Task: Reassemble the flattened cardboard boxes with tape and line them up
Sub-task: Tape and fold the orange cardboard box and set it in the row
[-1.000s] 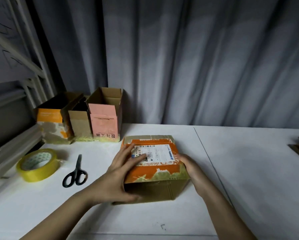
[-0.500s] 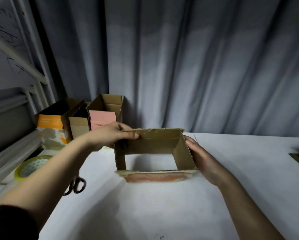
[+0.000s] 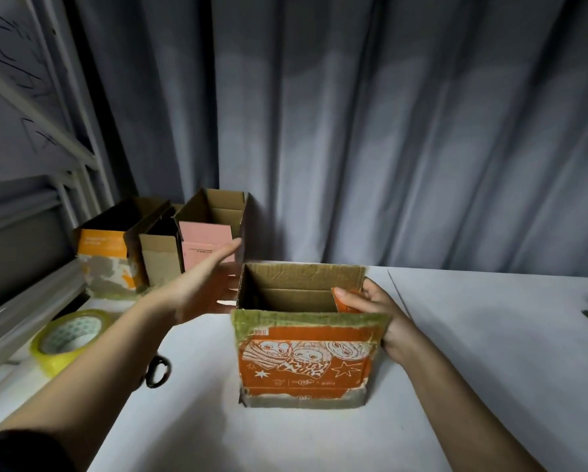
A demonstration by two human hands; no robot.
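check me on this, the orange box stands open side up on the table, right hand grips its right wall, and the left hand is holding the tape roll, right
Not quite. In the head view the left hand holds nothing: it hangs open beside the orange box, and the tape roll lies untouched on the table. The rest holds: the box is open side up, and the right hand grips its right wall.

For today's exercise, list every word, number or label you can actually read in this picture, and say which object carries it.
None reads clearly.
Orange cartoon box: small print beneath the drawings, and a label at its top left, too small to read.
Pink box: a printed line, blurred.
Orange-topped box: pale lettering on its band, blurred.
Paper on the frame: dark handwritten strokes, not legible.
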